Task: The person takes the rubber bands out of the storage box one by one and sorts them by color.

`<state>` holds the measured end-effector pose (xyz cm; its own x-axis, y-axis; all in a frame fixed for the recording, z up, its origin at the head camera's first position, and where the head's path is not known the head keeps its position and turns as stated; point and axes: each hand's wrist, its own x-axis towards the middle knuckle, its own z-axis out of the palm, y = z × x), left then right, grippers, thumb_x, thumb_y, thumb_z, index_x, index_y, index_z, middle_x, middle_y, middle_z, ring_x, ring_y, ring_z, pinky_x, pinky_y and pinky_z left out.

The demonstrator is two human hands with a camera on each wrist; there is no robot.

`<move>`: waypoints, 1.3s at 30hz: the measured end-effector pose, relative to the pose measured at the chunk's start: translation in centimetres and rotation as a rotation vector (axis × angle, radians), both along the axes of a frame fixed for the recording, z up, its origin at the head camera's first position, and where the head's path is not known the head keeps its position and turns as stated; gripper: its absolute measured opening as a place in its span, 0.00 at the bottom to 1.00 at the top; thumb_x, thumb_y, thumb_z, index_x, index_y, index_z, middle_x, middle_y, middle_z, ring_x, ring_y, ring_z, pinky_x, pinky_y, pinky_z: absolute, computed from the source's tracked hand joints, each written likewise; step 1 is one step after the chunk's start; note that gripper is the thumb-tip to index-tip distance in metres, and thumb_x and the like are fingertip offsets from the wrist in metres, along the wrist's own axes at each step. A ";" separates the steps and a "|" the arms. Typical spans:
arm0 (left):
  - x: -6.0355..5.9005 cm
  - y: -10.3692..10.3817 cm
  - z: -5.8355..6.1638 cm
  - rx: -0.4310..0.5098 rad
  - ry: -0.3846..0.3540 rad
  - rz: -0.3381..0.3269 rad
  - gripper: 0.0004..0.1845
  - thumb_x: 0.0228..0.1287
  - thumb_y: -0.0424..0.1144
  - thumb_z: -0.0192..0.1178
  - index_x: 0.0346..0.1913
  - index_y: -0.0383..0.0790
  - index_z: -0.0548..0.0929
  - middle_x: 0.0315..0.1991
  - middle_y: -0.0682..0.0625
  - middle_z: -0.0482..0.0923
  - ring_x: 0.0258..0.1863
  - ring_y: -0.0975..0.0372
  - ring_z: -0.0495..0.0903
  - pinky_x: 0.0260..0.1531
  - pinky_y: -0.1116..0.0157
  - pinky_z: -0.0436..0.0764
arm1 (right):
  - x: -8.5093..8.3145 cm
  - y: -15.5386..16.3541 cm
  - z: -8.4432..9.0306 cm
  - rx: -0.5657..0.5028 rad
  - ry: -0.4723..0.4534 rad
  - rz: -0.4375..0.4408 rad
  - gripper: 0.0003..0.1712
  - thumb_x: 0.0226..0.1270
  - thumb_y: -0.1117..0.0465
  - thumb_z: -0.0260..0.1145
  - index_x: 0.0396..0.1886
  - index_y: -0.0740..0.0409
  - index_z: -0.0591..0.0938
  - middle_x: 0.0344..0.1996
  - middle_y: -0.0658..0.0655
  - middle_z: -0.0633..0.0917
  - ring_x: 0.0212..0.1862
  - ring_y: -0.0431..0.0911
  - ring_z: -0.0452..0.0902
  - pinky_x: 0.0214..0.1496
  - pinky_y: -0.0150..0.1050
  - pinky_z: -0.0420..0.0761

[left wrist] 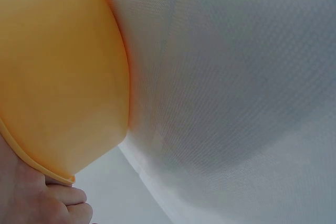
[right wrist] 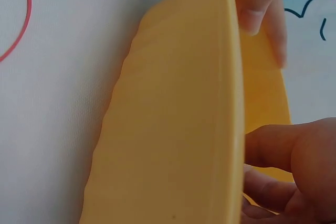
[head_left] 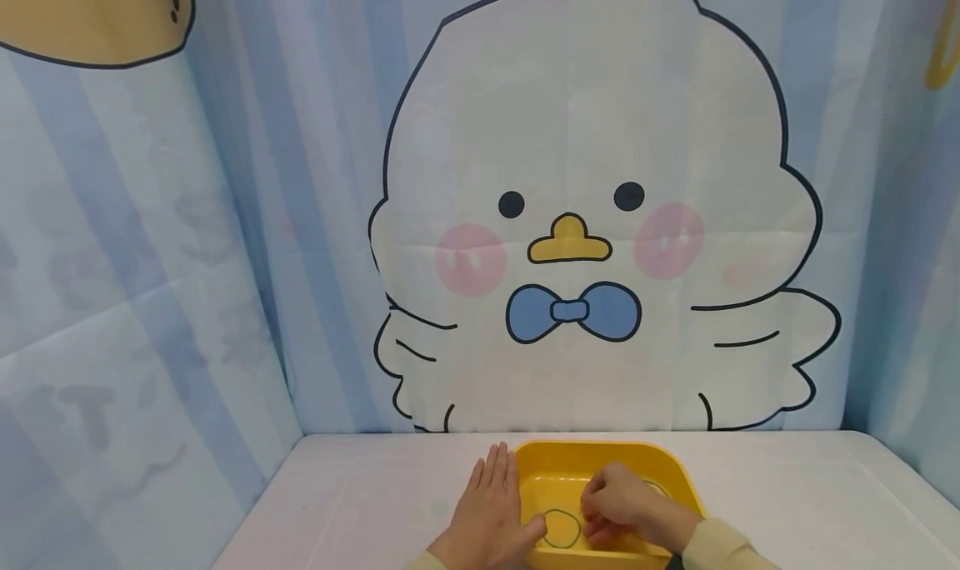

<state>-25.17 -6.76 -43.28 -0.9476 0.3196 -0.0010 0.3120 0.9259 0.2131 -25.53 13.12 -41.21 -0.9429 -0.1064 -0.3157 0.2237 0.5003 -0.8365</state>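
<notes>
A shallow yellow plastic tray (head_left: 600, 451) stands on the white table. My left hand (head_left: 491, 503) lies along its left rim with straight fingers, the thumb reaching over the near left corner. In the left wrist view that hand (left wrist: 31, 198) shows beyond the tray's rim. My right hand (head_left: 622, 503) is down inside the tray, its fingers bent toward the bottom. I cannot tell if its fingertips pinch anything. Between the hands, a thin green loop like a rubber band (head_left: 562, 547) lies flat on the tray bottom. Part of another thin loop (head_left: 656, 486) shows behind the right hand.
A red loop (right wrist: 29, 11) lies on the white tabletop (head_left: 360, 503) outside the tray, seen in the right wrist view. Behind the table hangs a blue-striped curtain (head_left: 322, 220) printed with a big white chick (head_left: 577, 120); more curtain closes in both sides.
</notes>
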 end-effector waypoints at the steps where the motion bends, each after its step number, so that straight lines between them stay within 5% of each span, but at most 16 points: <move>1: 0.0 0.0 0.0 -0.001 0.000 -0.001 0.47 0.62 0.63 0.47 0.77 0.35 0.56 0.79 0.43 0.51 0.79 0.51 0.52 0.77 0.51 0.55 | -0.1 0.0 -0.1 0.014 0.001 0.002 0.05 0.64 0.71 0.62 0.37 0.70 0.81 0.25 0.60 0.83 0.23 0.43 0.82 0.30 0.36 0.86; 15: 0.2 -0.2 0.3 -0.008 -0.003 -0.022 0.46 0.63 0.63 0.47 0.76 0.34 0.57 0.79 0.42 0.51 0.79 0.51 0.53 0.77 0.51 0.55 | -0.6 -0.9 -1.1 0.098 0.067 0.010 0.01 0.57 0.72 0.69 0.27 0.66 0.84 0.18 0.55 0.82 0.16 0.39 0.79 0.23 0.30 0.82; 29: 0.3 -0.1 0.3 -0.014 0.020 -0.011 0.46 0.62 0.62 0.46 0.76 0.34 0.57 0.79 0.42 0.51 0.78 0.51 0.54 0.76 0.51 0.56 | -0.6 -2.2 -1.6 0.225 0.206 0.018 0.11 0.44 0.74 0.73 0.12 0.63 0.81 0.06 0.51 0.78 0.09 0.36 0.73 0.16 0.28 0.77; 39: 0.1 -0.2 0.3 -0.014 0.016 -0.014 0.46 0.63 0.62 0.46 0.76 0.33 0.57 0.79 0.41 0.51 0.78 0.50 0.53 0.77 0.51 0.56 | -0.9 -3.0 -2.0 0.340 0.239 0.016 0.13 0.45 0.76 0.71 0.12 0.62 0.78 0.06 0.50 0.77 0.09 0.36 0.73 0.15 0.26 0.74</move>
<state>-25.08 -6.95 -43.01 -0.9430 0.3328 0.0090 0.3281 0.9244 0.1947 -26.44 10.14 -43.21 -0.9929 -0.0491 -0.1083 0.0334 0.7586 -0.6507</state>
